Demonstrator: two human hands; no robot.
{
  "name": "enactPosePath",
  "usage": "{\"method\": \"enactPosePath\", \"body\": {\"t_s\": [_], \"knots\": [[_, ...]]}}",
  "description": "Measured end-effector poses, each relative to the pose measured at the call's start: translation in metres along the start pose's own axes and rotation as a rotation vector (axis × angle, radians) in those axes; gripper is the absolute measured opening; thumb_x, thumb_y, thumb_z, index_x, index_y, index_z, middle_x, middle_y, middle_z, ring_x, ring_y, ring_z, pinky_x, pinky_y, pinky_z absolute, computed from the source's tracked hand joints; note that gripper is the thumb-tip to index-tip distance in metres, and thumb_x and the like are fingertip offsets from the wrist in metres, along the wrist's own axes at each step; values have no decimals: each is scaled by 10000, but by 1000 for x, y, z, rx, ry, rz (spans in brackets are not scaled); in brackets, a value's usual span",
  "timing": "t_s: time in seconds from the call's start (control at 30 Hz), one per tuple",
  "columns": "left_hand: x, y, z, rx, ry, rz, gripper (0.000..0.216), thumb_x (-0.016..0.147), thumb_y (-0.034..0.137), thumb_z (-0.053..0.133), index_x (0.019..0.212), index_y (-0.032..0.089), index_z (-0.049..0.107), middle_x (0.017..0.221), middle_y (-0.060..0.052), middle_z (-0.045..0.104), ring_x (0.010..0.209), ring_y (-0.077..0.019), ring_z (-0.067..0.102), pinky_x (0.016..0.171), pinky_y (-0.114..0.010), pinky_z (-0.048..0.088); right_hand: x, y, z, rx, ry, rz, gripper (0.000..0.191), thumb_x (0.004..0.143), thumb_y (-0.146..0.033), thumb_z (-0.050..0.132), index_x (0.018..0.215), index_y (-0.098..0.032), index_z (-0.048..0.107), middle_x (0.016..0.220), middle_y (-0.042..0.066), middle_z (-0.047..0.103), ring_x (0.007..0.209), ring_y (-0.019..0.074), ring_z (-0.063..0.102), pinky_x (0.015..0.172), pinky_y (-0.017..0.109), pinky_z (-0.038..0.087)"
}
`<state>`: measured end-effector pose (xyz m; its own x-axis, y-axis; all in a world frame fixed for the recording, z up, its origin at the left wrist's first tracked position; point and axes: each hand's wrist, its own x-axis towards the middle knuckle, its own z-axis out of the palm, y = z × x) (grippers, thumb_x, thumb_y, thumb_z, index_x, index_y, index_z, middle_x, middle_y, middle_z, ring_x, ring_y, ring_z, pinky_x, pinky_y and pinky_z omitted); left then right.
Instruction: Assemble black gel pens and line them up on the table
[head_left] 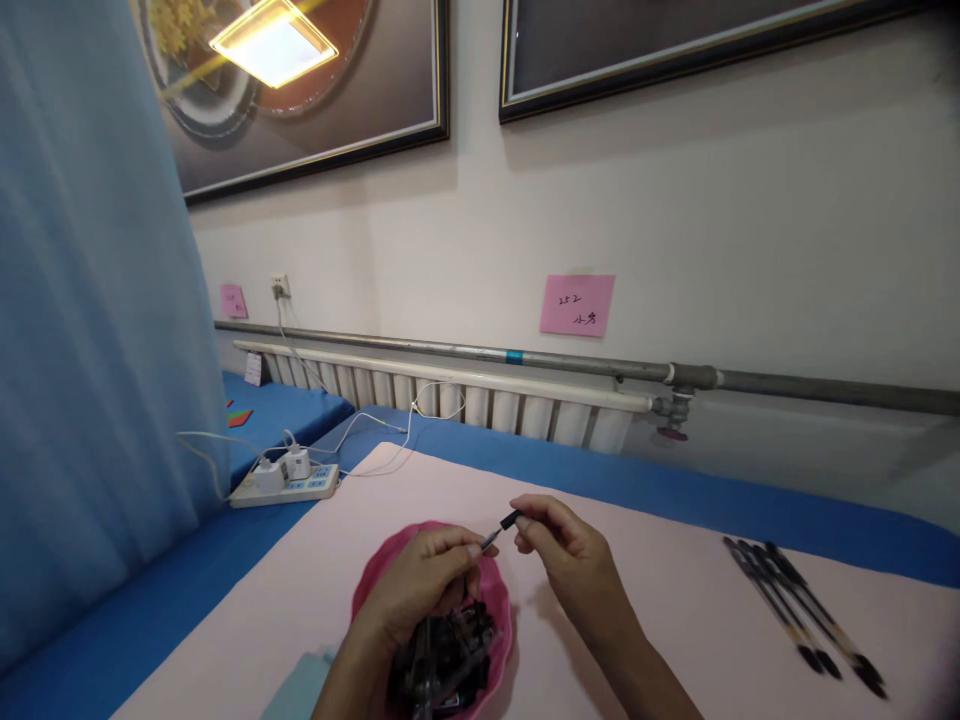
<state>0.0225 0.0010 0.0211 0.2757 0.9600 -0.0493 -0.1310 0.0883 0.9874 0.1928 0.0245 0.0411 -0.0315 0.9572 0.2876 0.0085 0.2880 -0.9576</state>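
My left hand (420, 590) is closed around a bundle of clear pen barrels (431, 665) and pinches one pen whose tip (491, 541) points up to the right. My right hand (566, 555) pinches a small black pen cap (511, 520) right at that tip. Both hands hover over a pink bowl (501, 600) that holds several black pen parts (465, 650).
Several finished black pens (799, 615) lie in a row on the pink mat (675, 590) at the right. A white power strip (285, 485) with chargers sits on the blue cloth at the left. A radiator (465, 400) and a pipe run along the wall behind.
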Motion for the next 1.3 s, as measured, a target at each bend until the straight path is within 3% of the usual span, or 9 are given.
{"method": "enactPosePath", "body": {"t_s": [0.33,0.5,0.6,0.8,1.07,1.3], "knots": [[-4,4,4,-10,6,-50,244,724,210,520,911,162,668,565,30,562,371,-38,301,383,-215,108,-3,4,9,97,-97,91,189,681,-334,621,793,-186,659,563,-29,581,555,141,534,606,290,447],[-7,8,6,8,-93,-96,313,726,223,545,1021,181,642,572,36,573,364,-35,276,389,-216,108,-4,5,15,240,-57,148,280,638,-347,693,853,-182,621,598,-31,580,518,128,513,544,274,433],[-7,7,7,7,-124,-97,409,738,251,559,1137,167,583,602,27,597,358,-33,278,382,-213,113,-4,6,16,244,-62,176,314,623,-346,710,877,-180,628,602,-34,576,507,118,496,530,262,418],[-4,3,8,-71,-70,-67,706,702,224,585,1364,138,354,612,20,620,347,-34,296,372,-205,137,-4,16,20,312,-102,222,274,621,-348,722,813,-167,648,556,-48,540,469,100,458,495,248,377],[0,-3,9,-112,-15,-68,734,682,227,606,1371,182,359,587,49,576,350,-30,297,373,-197,141,-3,24,22,359,-111,256,230,604,-309,735,754,-168,632,570,-49,557,471,92,463,477,233,363],[-2,-3,7,-126,-33,-99,743,667,220,613,1368,221,369,587,64,551,346,-21,272,381,-198,118,-3,23,18,348,-224,311,209,606,-310,727,699,-166,607,490,-44,571,454,101,480,479,230,365]]}}
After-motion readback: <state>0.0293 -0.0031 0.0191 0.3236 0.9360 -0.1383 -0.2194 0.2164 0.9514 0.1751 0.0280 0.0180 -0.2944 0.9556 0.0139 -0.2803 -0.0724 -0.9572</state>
